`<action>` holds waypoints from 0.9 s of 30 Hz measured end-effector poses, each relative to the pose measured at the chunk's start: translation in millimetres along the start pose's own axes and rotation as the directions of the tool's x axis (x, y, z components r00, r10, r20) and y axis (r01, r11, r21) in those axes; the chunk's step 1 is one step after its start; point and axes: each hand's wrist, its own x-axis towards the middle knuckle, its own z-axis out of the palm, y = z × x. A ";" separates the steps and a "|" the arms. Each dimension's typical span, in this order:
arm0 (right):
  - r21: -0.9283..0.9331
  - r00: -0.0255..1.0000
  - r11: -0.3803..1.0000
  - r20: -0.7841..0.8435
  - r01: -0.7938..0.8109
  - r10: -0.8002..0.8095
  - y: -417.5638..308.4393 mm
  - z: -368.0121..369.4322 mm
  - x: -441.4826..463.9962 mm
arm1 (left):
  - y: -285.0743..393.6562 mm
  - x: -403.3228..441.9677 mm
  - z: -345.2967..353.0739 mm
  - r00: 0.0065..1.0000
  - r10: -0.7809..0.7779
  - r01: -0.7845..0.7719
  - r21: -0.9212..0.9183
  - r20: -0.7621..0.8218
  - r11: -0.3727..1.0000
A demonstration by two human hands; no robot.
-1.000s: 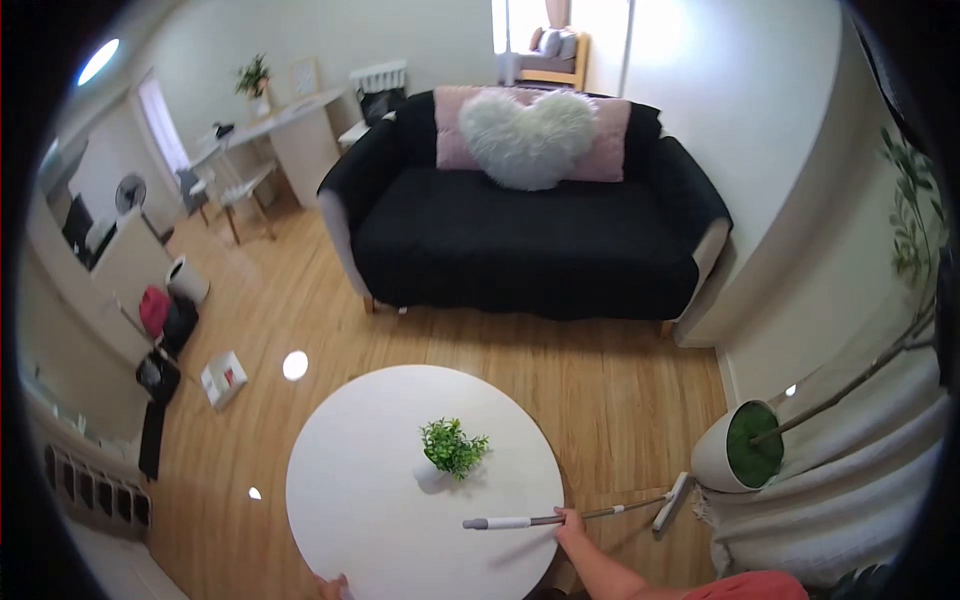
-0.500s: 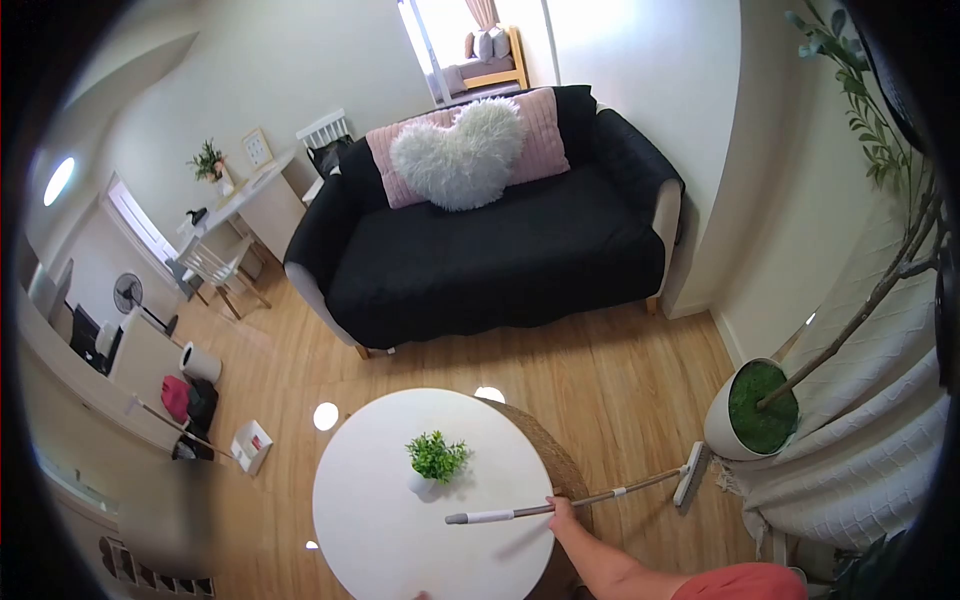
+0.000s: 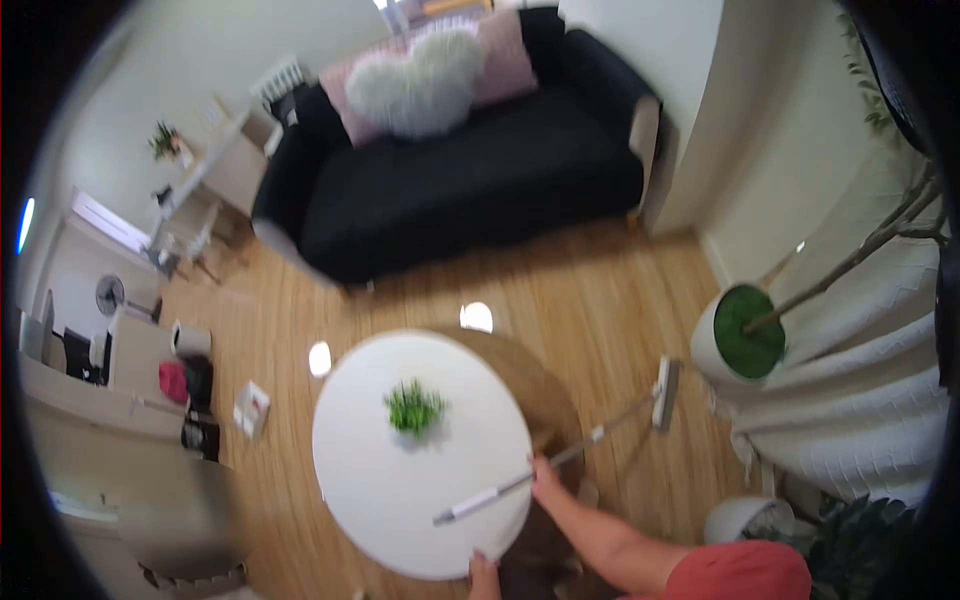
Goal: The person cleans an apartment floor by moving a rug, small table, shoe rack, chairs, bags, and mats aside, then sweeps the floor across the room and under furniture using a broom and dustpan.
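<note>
My right hand [image 3: 543, 480] is closed around the pole of a broom [image 3: 480, 503], beside the right edge of the white round table [image 3: 350, 470]. The broom's grip end extends over the tabletop. Its white head [image 3: 664, 394] is out over the wood floor, near the potted tree; whether it touches the floor is unclear. My left hand [image 3: 484, 575] is at the table's near edge, its fingers small and blurred, their grip unclear. A small green plant [image 3: 413, 408] in a white pot stands on the table.
A black-covered sofa [image 3: 470, 190] with pillows stands ahead. To the right are a tree pot [image 3: 708, 335] and a white curtain [image 3: 830, 400]. A white dustpan [image 3: 251, 410] lies on the floor at left. A brown round surface [image 3: 545, 400] shows beside the table.
The view has tilted down and shifted. My left hand has come further into view at the table's near edge. My right hand still holds the broom, now slanted more steeply in view.
</note>
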 end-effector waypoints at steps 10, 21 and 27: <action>-0.190 0.965 0.972 -0.195 0.140 -0.177 1.0 9.9 -67.7 | 13.0 -6.6 -2.5 0.845 -0.247 0.099 -0.316 -0.474 0.944; -0.409 0.908 0.895 -0.283 0.177 -0.308 11.1 -12.0 -28.5 | -0.1 4.6 -4.5 0.819 -0.264 0.064 -0.376 -0.510 0.925; -0.426 0.906 0.881 -0.256 0.207 -0.337 8.8 -6.2 -38.7 | -1.1 5.0 -4.8 0.810 -0.258 0.102 -0.307 -0.527 0.946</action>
